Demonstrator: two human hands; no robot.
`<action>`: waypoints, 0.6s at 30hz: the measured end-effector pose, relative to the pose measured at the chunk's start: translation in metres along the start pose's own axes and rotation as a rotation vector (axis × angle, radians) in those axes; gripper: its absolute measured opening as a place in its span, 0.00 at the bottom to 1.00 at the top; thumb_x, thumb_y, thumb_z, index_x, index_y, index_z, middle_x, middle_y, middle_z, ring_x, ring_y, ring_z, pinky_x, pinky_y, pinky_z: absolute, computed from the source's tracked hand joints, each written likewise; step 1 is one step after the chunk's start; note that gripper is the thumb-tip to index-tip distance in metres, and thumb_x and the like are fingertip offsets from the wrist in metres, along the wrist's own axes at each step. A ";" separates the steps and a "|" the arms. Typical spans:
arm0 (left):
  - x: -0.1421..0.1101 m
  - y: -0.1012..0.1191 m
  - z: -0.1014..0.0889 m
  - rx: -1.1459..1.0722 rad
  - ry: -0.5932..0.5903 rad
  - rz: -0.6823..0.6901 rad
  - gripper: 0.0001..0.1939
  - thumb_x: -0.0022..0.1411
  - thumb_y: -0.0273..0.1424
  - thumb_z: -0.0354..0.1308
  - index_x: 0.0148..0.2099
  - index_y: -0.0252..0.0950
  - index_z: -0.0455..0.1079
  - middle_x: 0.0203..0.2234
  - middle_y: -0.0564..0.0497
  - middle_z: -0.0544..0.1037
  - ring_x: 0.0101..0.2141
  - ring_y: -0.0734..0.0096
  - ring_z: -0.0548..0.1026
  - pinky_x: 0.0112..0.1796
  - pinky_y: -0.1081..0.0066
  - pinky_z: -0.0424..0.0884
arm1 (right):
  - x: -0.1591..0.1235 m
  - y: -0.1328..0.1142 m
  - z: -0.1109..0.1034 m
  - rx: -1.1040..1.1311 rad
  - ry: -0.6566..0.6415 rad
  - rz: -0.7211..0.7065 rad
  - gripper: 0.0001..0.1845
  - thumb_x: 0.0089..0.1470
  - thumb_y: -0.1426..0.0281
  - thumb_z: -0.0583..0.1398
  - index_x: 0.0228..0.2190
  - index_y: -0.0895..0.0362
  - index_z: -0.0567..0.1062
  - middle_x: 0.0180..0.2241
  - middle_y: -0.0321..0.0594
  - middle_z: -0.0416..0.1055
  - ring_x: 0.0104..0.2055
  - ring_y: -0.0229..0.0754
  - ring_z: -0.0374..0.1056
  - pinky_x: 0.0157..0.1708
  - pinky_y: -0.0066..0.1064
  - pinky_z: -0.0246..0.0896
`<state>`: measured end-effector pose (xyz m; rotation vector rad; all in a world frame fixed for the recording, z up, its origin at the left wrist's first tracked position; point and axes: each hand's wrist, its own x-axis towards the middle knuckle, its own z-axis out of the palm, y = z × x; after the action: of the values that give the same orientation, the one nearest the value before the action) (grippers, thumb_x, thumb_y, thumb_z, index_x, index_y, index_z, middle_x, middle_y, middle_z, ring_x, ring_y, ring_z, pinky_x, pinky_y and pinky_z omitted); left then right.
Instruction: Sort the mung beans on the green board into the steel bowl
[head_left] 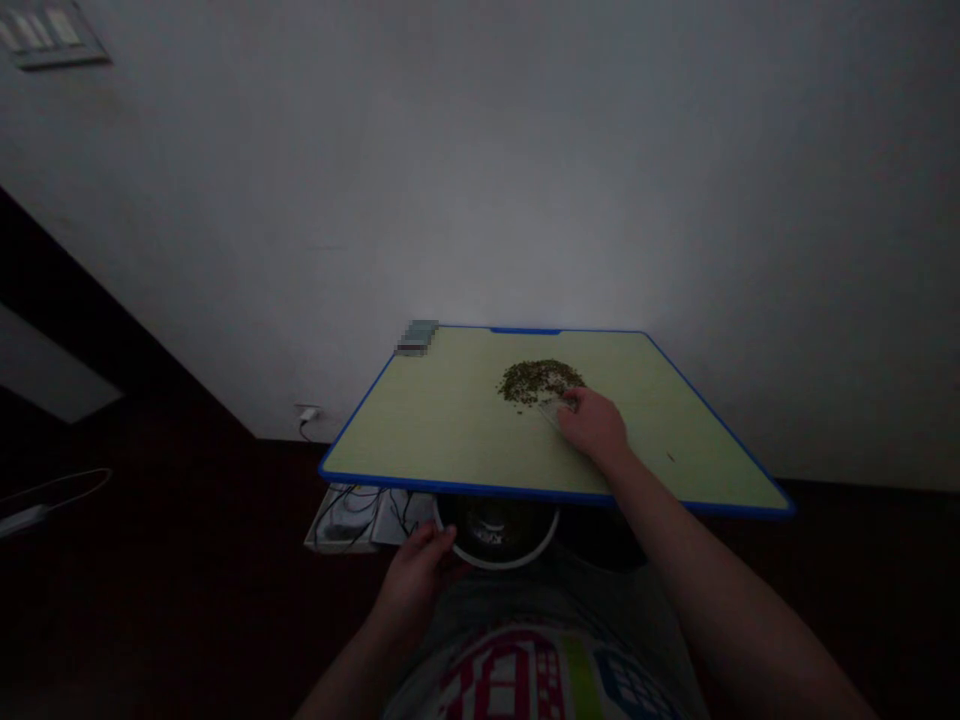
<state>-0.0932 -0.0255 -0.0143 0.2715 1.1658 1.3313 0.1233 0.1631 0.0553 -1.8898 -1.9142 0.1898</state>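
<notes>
My left hand [421, 562] holds the rim of a round bowl [497, 565], just under the near edge of the worktop [405, 430]. I can't tell how much is inside. Farther right, lots of little dark bits [534, 378] lie loose on top, so I think plenty is left there. My right hand [596, 425] grips a thin, pale thing [551, 410] beside them.

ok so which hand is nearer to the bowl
Left: the left hand is at the rim of the bowl, below the table edge, while the right hand is above the tabletop, by the pile of dark bits.
</notes>
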 end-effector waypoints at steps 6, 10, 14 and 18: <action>-0.002 0.001 0.001 -0.004 0.001 -0.006 0.09 0.46 0.29 0.67 0.32 0.34 0.72 0.26 0.49 0.82 0.30 0.63 0.80 0.34 0.65 0.74 | 0.002 0.001 0.000 0.012 0.004 0.027 0.20 0.49 0.65 0.55 0.44 0.56 0.75 0.41 0.45 0.75 0.42 0.49 0.70 0.43 0.36 0.62; -0.002 0.001 0.001 -0.009 0.004 -0.007 0.10 0.46 0.30 0.67 0.31 0.34 0.72 0.26 0.49 0.81 0.30 0.63 0.79 0.34 0.65 0.74 | 0.003 0.001 -0.001 0.018 0.000 0.051 0.20 0.48 0.66 0.55 0.43 0.56 0.76 0.40 0.45 0.75 0.41 0.48 0.70 0.42 0.34 0.61; -0.002 0.001 0.001 -0.012 0.001 -0.009 0.09 0.45 0.30 0.67 0.31 0.33 0.72 0.25 0.49 0.81 0.30 0.63 0.79 0.35 0.65 0.74 | 0.004 0.002 0.000 0.026 0.007 0.065 0.20 0.49 0.65 0.55 0.42 0.56 0.76 0.39 0.45 0.75 0.41 0.47 0.70 0.41 0.34 0.61; -0.001 0.000 0.000 -0.009 0.000 -0.010 0.09 0.47 0.30 0.66 0.33 0.33 0.72 0.26 0.48 0.81 0.30 0.63 0.79 0.34 0.66 0.74 | 0.005 0.004 0.002 0.027 0.011 0.053 0.20 0.49 0.65 0.55 0.43 0.56 0.75 0.39 0.46 0.75 0.41 0.48 0.70 0.41 0.35 0.62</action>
<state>-0.0931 -0.0263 -0.0144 0.2592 1.1596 1.3272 0.1263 0.1687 0.0532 -1.9219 -1.8462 0.2197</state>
